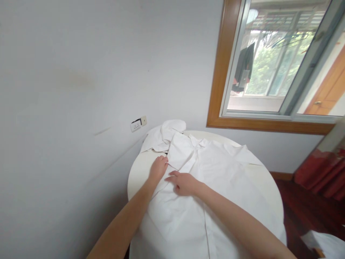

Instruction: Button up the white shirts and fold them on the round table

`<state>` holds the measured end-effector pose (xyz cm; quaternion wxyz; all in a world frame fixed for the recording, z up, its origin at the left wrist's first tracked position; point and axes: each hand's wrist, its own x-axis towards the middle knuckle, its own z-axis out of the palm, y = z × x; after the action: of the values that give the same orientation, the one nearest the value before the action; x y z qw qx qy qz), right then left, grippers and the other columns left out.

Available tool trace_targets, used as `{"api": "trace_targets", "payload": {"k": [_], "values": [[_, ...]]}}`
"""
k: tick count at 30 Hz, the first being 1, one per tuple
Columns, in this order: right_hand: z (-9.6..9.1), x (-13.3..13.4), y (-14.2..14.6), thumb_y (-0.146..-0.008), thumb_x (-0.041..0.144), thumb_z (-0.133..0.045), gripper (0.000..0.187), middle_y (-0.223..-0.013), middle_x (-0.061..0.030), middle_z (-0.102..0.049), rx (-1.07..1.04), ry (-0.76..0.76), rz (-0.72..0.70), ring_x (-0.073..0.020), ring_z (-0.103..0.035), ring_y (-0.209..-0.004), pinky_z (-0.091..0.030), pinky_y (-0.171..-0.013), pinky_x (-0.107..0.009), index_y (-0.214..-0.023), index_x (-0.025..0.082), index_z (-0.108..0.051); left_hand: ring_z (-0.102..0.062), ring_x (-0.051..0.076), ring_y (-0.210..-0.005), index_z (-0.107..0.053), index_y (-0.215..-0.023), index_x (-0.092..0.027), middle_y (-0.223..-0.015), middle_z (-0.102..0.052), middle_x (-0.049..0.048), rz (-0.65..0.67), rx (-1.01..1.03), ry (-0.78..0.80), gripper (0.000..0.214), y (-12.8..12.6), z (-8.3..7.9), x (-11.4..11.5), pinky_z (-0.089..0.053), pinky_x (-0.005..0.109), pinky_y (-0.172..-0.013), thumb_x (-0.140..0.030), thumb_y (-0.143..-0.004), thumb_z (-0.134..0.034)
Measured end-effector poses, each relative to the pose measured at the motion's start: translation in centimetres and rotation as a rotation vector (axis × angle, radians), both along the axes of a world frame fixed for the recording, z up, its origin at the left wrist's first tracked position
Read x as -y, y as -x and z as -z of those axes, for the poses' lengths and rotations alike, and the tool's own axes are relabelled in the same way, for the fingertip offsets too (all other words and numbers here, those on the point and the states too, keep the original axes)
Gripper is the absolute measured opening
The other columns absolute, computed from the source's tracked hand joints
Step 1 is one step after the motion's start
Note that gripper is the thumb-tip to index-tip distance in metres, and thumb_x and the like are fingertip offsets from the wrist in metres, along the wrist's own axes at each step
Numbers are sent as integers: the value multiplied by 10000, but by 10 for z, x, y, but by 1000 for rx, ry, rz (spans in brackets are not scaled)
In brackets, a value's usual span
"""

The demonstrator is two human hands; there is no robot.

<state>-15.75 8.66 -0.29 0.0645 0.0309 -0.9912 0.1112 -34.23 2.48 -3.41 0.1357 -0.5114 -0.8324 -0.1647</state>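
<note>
A white collared shirt (226,176) lies spread out, front up, over a round white table, its collar toward the wall. My left hand (159,168) is closed at the shirt's left side, with its fingertips pinching the edge of the sleeve cloth. My right hand (185,183) lies on the shirt front just right of it, index finger stretched toward the left hand and the other fingers partly bent. Folds run through the cloth between the hands. The right fingertips touch the fabric, and I see nothing held in them.
Another bunched white cloth (156,138) rests at the table's far left edge. The round table (140,171) stands close to the wall, below a socket (136,125). A wood-framed window (215,90), a red curtain (315,172) and a white item (326,244) are at right.
</note>
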Motion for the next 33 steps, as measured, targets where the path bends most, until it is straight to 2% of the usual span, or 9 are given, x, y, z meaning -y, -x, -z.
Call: {"api": "trace_targets", "payload": {"k": [3,6,9,12,15,18,23,28,33], "values": [[5,-1,7,-774,206,-487,405,-1093,-82,-552,6,-113,60,-206,-609,-831,-489,-700,-315,-1168,243,-574,-507,214,-964,-582,-920,-195,-967,-584,70,7,26,-59,165,6,4,3,-379,338,-892,-170,-831,-445],[3,-8,0,-779,202,-475,273,-985,-60,-554,-68,-58,86,-170,-590,-765,-474,-672,-282,-1004,222,-629,-529,215,-942,-579,-877,-199,-951,-596,68,-18,66,-104,139,10,7,5,-392,336,-877,-177,-824,-452],[-10,-30,-25,-763,183,-490,190,-946,-40,-548,-286,246,135,-119,-564,-726,-469,-667,-237,-901,198,-620,-547,203,-935,-571,-869,-198,-947,-598,65,-77,118,-171,135,16,10,4,-411,319,-862,-177,-820,-447],[-27,-65,-65,-760,254,-533,96,-966,-61,-557,-553,631,183,-159,-568,-877,-488,-672,-237,-773,185,-600,-563,194,-907,-558,-876,-187,-927,-603,68,-160,208,-248,126,24,13,3,-434,308,-828,-186,-816,-447],[-26,-101,-115,-757,336,-559,166,-1024,-72,-590,-691,964,361,-183,-584,-909,-518,-721,-290,-805,183,-603,-580,193,-874,-554,-875,-175,-896,-611,73,-225,282,-300,131,31,15,1,-448,310,-804,-180,-811,-440],[-5,-126,-161,-730,354,-625,293,-1017,-89,-642,-506,1203,526,-209,-617,-908,-533,-772,-351,-963,177,-627,-588,197,-854,-559,-858,-170,-870,-618,75,-233,297,-317,122,35,16,-1,-448,317,-808,-191,-809,-449],[27,-148,-206,-689,260,-689,186,-967,-73,-689,-142,1394,626,-201,-657,-838,-524,-848,-381,-859,192,-661,-580,187,-816,-566,-840,-163,-852,-607,70,-231,289,-318,115,37,19,-3,-452,307,-804,-160,-785,-464],[17,-151,-219,-816,302,-599,233,-993,-171,-673,153,1579,384,-266,-650,-960,-511,-850,-441,-940,106,-607,-572,167,-795,-562,-844,-158,-842,-574,56,-236,271,-332,115,39,23,-4,-458,284,-788,-123,-750,-507],[13,-144,-215,-817,288,-613,197,-922,-60,-645,-10,1673,443,-222,-660,-924,-544,-591,-246,-971,183,-550,-566,155,-784,-558,-834,-172,-825,-553,42,-214,250,-340,138,39,22,-3,-454,277,-787,-92,-737,-502]]}}
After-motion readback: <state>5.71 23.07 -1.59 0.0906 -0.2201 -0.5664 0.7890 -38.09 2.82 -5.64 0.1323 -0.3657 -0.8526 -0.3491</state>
